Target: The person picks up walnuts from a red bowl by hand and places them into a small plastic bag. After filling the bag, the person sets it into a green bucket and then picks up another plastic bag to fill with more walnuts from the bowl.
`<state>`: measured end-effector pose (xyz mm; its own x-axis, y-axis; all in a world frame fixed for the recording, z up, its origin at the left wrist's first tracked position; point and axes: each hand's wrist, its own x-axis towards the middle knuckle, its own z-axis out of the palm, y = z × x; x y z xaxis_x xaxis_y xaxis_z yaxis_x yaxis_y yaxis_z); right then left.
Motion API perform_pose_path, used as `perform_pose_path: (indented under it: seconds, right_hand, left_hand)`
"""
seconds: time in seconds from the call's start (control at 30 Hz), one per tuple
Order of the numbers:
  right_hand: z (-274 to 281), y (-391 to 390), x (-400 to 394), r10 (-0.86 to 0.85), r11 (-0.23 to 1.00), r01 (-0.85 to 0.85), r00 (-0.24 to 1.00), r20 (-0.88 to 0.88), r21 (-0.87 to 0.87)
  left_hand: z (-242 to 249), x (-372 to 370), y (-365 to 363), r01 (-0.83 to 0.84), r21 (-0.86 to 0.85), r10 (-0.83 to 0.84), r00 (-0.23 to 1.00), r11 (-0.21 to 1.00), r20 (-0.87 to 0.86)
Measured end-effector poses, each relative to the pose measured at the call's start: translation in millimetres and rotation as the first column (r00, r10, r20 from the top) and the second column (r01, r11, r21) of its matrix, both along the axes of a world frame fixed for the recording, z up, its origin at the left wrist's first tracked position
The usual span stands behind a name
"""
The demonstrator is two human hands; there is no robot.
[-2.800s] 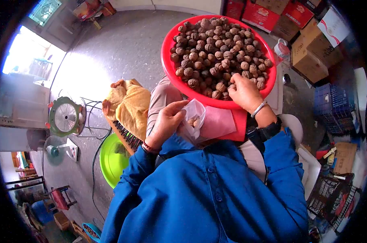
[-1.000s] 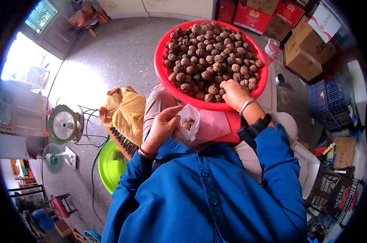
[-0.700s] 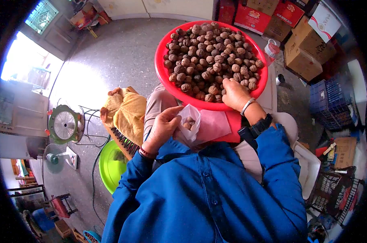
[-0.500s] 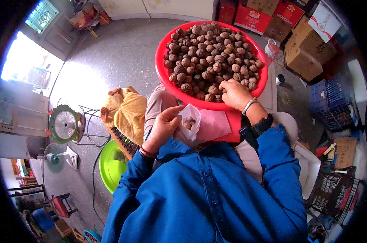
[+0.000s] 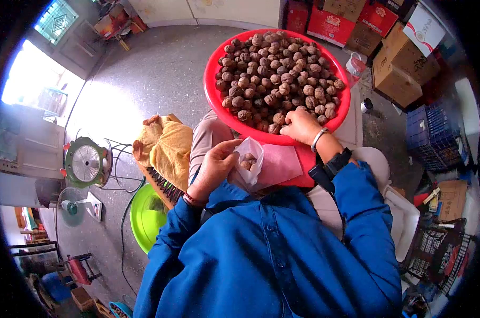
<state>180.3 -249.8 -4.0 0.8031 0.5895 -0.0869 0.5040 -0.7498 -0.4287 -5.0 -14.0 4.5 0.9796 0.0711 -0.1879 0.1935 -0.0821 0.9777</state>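
A big red basin point(image 5: 211, 87) heaped with brown walnuts point(image 5: 274, 78) stands in front of me. My right hand point(image 5: 305, 129) is at its near rim, fingers curled down over the nuts and closed around a walnut that they mostly hide. Lower and to the left, my left hand point(image 5: 216, 164) pinches the edge of a small white plastic bag point(image 5: 240, 177), holding its mouth apart. Several walnuts point(image 5: 248, 160) show inside the bag. A pink sheet point(image 5: 280, 163) lies just right of the bag, below the basin.
A yellow cloth point(image 5: 168, 146) covers part of a wooden rack on my left, above a green basin point(image 5: 144, 217). Two fans point(image 5: 85, 162) stand farther left with cables on the floor. Cardboard boxes point(image 5: 396, 69) and a blue crate point(image 5: 430, 127) line the right side.
My right hand has shifted slightly left and down along the basin's near rim, its fingers still low over the walnuts. My left hand and the bag have barely moved.
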Motion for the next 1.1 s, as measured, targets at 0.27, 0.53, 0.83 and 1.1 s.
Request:
perform_pose_path:
  seconds: [0.27, 0.53, 0.83, 1.1]
  right_hand:
    - [3.8, 3.1, 0.6, -0.089, 0.996, 0.089, 0.996, -0.009, -0.012]
    - [18.3, -2.8, -4.9, -0.091, 0.99, 0.093, 0.996, -0.021, 0.108]
    - [51.2, 23.1, -42.8, 0.279, 0.806, -0.023, 0.896, -0.345, 0.591]
    - [47.1, 20.7, -42.1, 0.35, 0.794, 0.031, 0.793, -0.498, 0.607]
  left_hand:
    - [-6.9, 0.2, 2.1, 0.003, -0.002, -0.003, 0.997, 1.0, 0.073]
    - [6.9, -0.6, -0.1, -0.011, 0.053, 0.012, 1.0, 0.999, -0.008]
    - [0.2, 0.9, 0.2, -0.021, 0.004, 0.021, 1.0, 1.0, 0.006]
    - [-5.3, 1.2, 3.6, -0.014, 0.023, 0.015, 1.0, 1.0, -0.023]
